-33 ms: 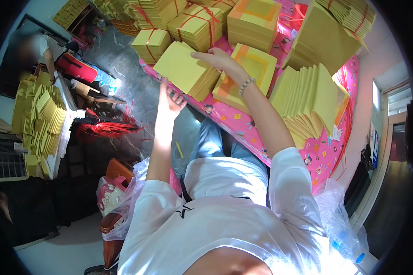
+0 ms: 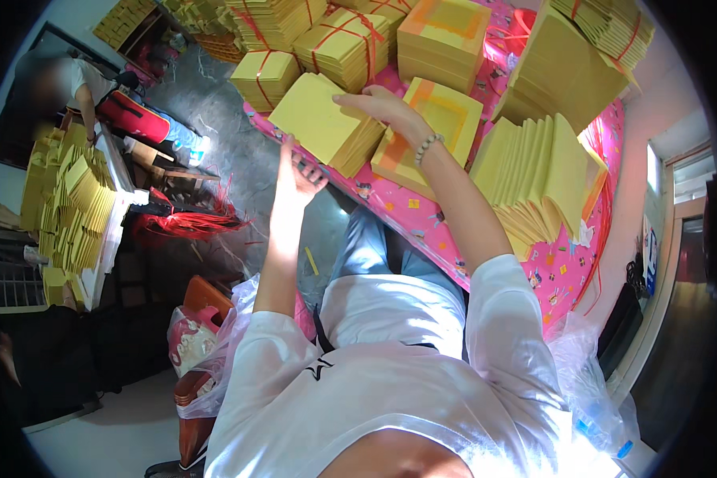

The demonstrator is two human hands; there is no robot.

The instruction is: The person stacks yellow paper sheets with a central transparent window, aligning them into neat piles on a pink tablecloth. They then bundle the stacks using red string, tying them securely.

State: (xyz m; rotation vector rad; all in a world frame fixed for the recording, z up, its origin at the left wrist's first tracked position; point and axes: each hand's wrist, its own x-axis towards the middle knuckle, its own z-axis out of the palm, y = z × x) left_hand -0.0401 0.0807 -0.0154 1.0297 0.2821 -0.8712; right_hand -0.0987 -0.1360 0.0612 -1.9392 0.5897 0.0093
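A stack of yellow paper sheets or envelopes (image 2: 315,115) lies at the near left edge of the table, its layers showing on the near right side. My left hand (image 2: 301,179) is at the stack's near left side, thumb up along its edge and fingers apart. Over the stack's right side reaches my right hand (image 2: 386,107), a beaded bracelet on its wrist, fingers stretched out across the top. Close to my right wrist lies another yellow stack (image 2: 430,127) with an orange-bordered top. Whether either hand grips the stack is not plain.
Yellow bundles tied with red string (image 2: 342,48) stand behind. A fanned yellow stack (image 2: 526,175) sits to the right on the pink patterned table cover (image 2: 422,215). At the left, another person (image 2: 95,92) stands by a table piled with yellow paper (image 2: 76,199). Red string (image 2: 187,219) hangs nearby.
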